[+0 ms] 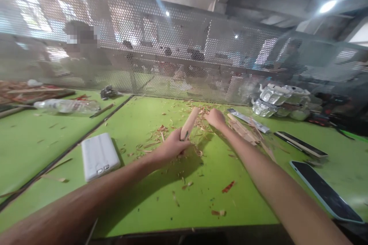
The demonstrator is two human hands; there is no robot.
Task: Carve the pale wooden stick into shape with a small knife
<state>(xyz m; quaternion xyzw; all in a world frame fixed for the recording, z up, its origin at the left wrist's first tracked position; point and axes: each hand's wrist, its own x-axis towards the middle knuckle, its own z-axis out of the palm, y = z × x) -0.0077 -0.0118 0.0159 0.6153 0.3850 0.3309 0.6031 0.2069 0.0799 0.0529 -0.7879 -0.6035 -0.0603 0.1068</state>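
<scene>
The wooden stick [189, 122] is a pale, rounded length of wood held over the middle of the green table [143, 203]. Its long axis runs diagonally: the lower end sits in the left hand [172, 146], and the free upper end points up, away from the person and slightly to the right, toward the perforated metal screen [172, 46]. The stick is tilted, neither upright nor flat.

The left hand is closed around the lower part of the stick, fingers wrapped over it. A small dark object shows at the grip; what it is cannot be told.

The right hand [215, 118] is just beside the upper end of the stick, fingers curled in. Whether it touches the stick or holds anything cannot be told.

Wood shavings [161, 132] lie scattered on the table beneath and around both hands, thickest behind the stick. A pile of wood strips [244, 132] lies just right of the right hand.

Farther out:
- A white power bank [99, 155] lies flat to the left of the left forearm.
- A phone [326, 191] lies face up at the right edge; a dark flat bar [300, 144] lies behind it.
- Crumpled foil packs [280, 101] sit at the far right by the screen.
- A clear plastic bottle [67, 106] lies on its side on the neighbouring table to the left.
</scene>
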